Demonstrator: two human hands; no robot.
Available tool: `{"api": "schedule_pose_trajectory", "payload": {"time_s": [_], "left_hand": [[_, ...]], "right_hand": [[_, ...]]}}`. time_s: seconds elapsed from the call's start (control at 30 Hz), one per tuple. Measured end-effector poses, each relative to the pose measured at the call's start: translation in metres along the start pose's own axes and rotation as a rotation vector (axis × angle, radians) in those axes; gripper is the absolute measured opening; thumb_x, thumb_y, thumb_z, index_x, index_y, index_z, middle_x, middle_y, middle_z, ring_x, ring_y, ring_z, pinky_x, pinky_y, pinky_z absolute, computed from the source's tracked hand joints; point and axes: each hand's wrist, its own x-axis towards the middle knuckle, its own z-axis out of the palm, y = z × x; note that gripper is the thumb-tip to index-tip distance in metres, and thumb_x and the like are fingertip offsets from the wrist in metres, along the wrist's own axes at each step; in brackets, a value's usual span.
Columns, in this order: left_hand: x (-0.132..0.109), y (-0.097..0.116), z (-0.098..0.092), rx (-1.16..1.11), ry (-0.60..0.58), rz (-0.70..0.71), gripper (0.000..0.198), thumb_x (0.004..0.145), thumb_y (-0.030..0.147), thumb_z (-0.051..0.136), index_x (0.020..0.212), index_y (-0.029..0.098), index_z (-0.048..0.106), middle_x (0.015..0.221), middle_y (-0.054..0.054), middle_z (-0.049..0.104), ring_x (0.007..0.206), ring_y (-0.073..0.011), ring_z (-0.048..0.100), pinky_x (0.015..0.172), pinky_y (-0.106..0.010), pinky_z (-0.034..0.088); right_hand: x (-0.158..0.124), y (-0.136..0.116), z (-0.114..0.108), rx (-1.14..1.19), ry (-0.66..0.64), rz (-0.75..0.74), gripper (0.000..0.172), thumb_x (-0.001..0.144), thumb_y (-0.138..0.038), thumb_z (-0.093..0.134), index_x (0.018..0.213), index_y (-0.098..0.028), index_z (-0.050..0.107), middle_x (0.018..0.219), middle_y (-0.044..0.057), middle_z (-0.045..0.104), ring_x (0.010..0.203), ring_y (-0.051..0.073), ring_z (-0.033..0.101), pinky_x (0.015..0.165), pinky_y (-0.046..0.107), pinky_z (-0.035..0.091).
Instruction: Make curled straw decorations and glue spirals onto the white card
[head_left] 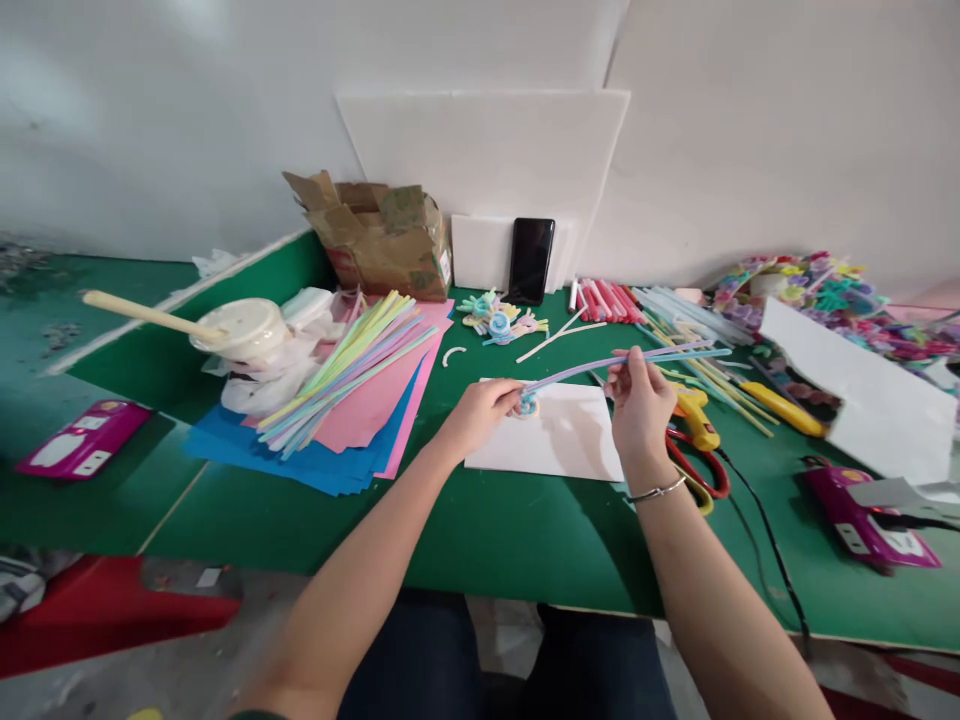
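My left hand point(486, 408) pinches the rolled-up end of thin pastel foam strips point(600, 364) in a small coil point(528, 405) over a white sheet point(559, 440) on the green table point(525, 530). My right hand point(637, 400), a bracelet on its wrist, grips the same strips a little further along. The free ends stretch out to the right, above the table.
A stack of blue and pink paper point(352, 430) with long pastel strips point(345, 365) lies at left, beside a lidded white bowl point(240, 330). A cardboard box point(382, 235), a phone point(531, 260), finished curled pieces point(499, 320), a yellow glue gun point(697, 415), red scissors point(705, 470) and more strips point(690, 330) surround the sheet.
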Motion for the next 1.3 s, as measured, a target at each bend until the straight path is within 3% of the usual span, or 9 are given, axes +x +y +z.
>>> {"api": "schedule_pose_trajectory", "payload": {"time_s": [0.1,0.33,0.53,0.73,0.87,0.93,1.1,1.2,1.3], "left_hand": [[-0.004,-0.006,0.001,-0.056,0.044,-0.044,0.023,0.082,0.023,0.044,0.072,0.019,0.065,0.057,0.001,0.060,0.049,-0.0103,0.052,0.052,-0.021,0.045],[-0.006,-0.004,0.001,-0.179,0.010,-0.089,0.015,0.078,0.028,0.053,0.076,0.019,0.064,0.064,0.000,0.067,0.048,-0.0103,0.055,0.048,-0.021,0.046],[-0.003,-0.005,-0.005,-0.149,0.213,-0.100,0.017,0.079,0.034,0.055,0.075,0.020,0.063,0.069,-0.002,0.071,0.064,-0.0159,0.067,0.061,-0.024,0.053],[-0.002,-0.003,-0.009,-0.273,0.334,-0.122,0.026,0.084,0.042,0.049,0.083,0.018,0.058,0.062,-0.002,0.068,0.058,-0.0143,0.066,0.058,-0.023,0.053],[-0.005,0.001,0.000,-0.262,0.270,-0.082,0.021,0.084,0.037,0.048,0.083,0.019,0.059,0.055,0.002,0.063,0.050,-0.0118,0.061,0.055,-0.022,0.051],[-0.007,0.003,0.007,-0.244,0.191,-0.061,0.020,0.084,0.034,0.048,0.083,0.019,0.061,0.050,0.003,0.059,0.045,-0.0104,0.056,0.051,-0.021,0.049],[-0.011,-0.001,0.018,-0.163,-0.064,-0.062,0.018,0.082,0.028,0.051,0.080,0.018,0.067,0.048,0.003,0.057,0.042,-0.0092,0.051,0.046,-0.021,0.044],[-0.008,-0.004,0.013,-0.267,-0.083,-0.132,0.018,0.079,0.029,0.056,0.085,0.017,0.068,0.059,-0.001,0.067,0.048,-0.0114,0.058,0.049,-0.023,0.049],[-0.004,-0.005,0.005,-0.447,-0.028,-0.162,0.027,0.077,0.036,0.061,0.095,0.016,0.066,0.076,-0.007,0.073,0.067,-0.0172,0.069,0.060,-0.026,0.054]], "right_hand": [[-0.005,0.004,0.003,-0.019,-0.043,0.050,0.032,0.071,-0.051,0.064,0.069,-0.019,0.062,0.061,-0.003,0.053,0.048,0.008,0.043,0.044,0.023,0.036],[-0.024,0.018,0.012,-0.124,-0.431,0.215,0.032,0.074,-0.050,0.063,0.066,-0.019,0.067,0.064,-0.001,0.056,0.053,0.009,0.044,0.049,0.024,0.038],[-0.011,0.007,0.005,-0.172,-0.281,0.219,0.033,0.067,-0.051,0.068,0.064,-0.018,0.066,0.053,-0.004,0.048,0.048,0.007,0.041,0.042,0.022,0.034],[0.003,0.005,-0.013,-0.488,-0.327,0.390,0.036,0.062,-0.049,0.073,0.054,-0.016,0.060,0.046,0.001,0.056,0.040,0.012,0.051,0.040,0.025,0.040],[0.002,0.003,-0.016,-0.790,-0.279,0.087,0.044,0.069,-0.055,0.065,0.046,-0.019,0.054,0.041,0.000,0.050,0.039,0.012,0.045,0.043,0.026,0.037],[0.000,0.000,-0.012,-0.666,-0.286,0.010,0.046,0.074,-0.061,0.056,0.058,-0.018,0.062,0.051,0.001,0.056,0.044,0.011,0.046,0.042,0.024,0.035],[-0.002,-0.005,-0.003,-0.176,-0.403,0.253,0.048,0.068,-0.062,0.061,0.084,-0.017,0.068,0.068,0.001,0.064,0.043,0.006,0.038,0.033,0.019,0.024],[0.003,-0.003,-0.005,0.017,-0.304,0.329,0.041,0.063,-0.054,0.071,0.078,-0.016,0.067,0.054,-0.004,0.056,0.038,0.003,0.030,0.031,0.017,0.019],[0.007,0.000,-0.007,0.172,-0.124,0.342,0.037,0.061,-0.048,0.076,0.077,-0.016,0.064,0.053,-0.005,0.055,0.043,0.003,0.041,0.035,0.014,0.029]]}}
